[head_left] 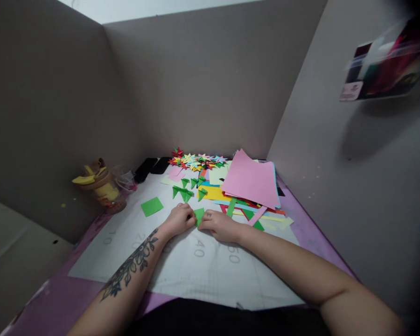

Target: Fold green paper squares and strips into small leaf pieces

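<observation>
A small folded green paper piece (199, 215) lies on the white cutting mat (196, 266) between both hands. My left hand (179, 220) pinches its left side with fingers curled. My right hand (220, 226) presses and grips its right side, fingers closed. Just beyond the hands lie several folded green paper points (186, 188). A flat green paper square (151, 206) rests to the left on the mat.
A stack of coloured paper with a pink sheet (251, 179) on top sits at the right. Several finished paper stars (196, 161) lie at the back. A yellow-brown figure (100, 184) stands at the left beside dark objects (150, 168). Grey partition walls enclose the purple table (56, 303).
</observation>
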Motion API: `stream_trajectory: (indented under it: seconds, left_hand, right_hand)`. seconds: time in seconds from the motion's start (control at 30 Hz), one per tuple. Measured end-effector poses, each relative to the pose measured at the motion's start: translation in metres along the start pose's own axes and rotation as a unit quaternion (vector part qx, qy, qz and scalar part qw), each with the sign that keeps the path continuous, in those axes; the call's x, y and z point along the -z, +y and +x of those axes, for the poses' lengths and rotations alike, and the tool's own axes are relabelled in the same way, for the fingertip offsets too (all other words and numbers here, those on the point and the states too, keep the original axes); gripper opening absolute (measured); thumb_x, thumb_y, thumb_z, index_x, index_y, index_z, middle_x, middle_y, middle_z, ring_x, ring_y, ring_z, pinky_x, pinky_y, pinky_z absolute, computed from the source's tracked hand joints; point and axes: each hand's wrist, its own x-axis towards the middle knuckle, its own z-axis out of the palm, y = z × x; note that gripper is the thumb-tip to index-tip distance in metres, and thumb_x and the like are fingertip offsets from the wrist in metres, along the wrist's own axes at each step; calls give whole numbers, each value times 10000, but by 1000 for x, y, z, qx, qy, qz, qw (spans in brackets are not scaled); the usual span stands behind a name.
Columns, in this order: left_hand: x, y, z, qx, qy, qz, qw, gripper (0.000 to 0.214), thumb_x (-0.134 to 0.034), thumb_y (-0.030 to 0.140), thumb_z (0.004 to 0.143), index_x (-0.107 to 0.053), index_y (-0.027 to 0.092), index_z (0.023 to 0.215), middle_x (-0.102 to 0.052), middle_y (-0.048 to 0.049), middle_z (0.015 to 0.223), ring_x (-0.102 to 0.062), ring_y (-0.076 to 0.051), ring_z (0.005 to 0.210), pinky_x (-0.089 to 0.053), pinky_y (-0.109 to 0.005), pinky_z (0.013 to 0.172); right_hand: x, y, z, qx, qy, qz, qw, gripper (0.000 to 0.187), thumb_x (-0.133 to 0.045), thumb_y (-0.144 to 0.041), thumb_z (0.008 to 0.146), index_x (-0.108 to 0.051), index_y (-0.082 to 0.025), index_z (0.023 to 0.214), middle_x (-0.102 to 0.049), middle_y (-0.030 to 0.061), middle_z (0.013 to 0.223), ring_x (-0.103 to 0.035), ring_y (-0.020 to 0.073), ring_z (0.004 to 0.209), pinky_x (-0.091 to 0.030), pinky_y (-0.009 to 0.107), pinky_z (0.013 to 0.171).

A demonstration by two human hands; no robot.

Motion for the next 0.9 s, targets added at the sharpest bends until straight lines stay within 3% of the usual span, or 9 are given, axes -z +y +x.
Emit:
stream_trajectory:
  seconds: [0.33, 0.57, 0.67, 0.8, 0.9]
  left_hand:
    - [5, 3, -3, 35, 9, -11, 999, 92, -533, 249, 753, -595, 181, 742, -580, -57, 790, -508, -199, 784, -387, -297, 718]
    - [3, -6, -4, 53, 23, -70, 996, 83, -536, 174, 737, -560, 187, 815, -583, -40, 801, -509, -194, 802, -391, -296, 717]
    - [3, -7, -4, 45, 22, -75, 996, 85, -530, 157, 736, -565, 186, 809, -589, -40, 806, -512, -194, 813, -392, -300, 735]
    - [6, -4, -5, 44, 16, -71, 996, 77, -518, 164, 754, -570, 180, 808, -596, -48, 826, -514, -196, 825, -392, -306, 751]
    - [6, -4, -5, 51, 15, -70, 996, 77, -521, 175, 760, -572, 183, 817, -594, -47, 826, -517, -197, 826, -392, -307, 753]
  right_hand:
    - [6, -7, 3, -7, -58, -69, 996, 287, -483, -138, 816, -617, -208, 1059, -544, 74, 858, -435, 195, 821, -383, 304, 717]
    - [3, -14, 12, -79, -98, -78, 989, 522, -534, -100, 743, -499, -259, 1238, -512, 86, 999, -437, 218, 930, -377, 351, 796]
    - [1, -12, 13, -75, -78, -58, 992, 465, -535, -92, 737, -553, -248, 1175, -531, 82, 982, -453, 218, 937, -388, 355, 800]
    - [-1, -5, 9, -27, -22, -4, 999, 270, -508, -65, 737, -657, -185, 927, -591, 67, 899, -505, 187, 868, -425, 325, 782]
    - [0, 2, 2, 10, 15, 33, 999, 252, -489, -18, 702, -660, -165, 814, -634, 64, 872, -537, 169, 850, -455, 299, 773]
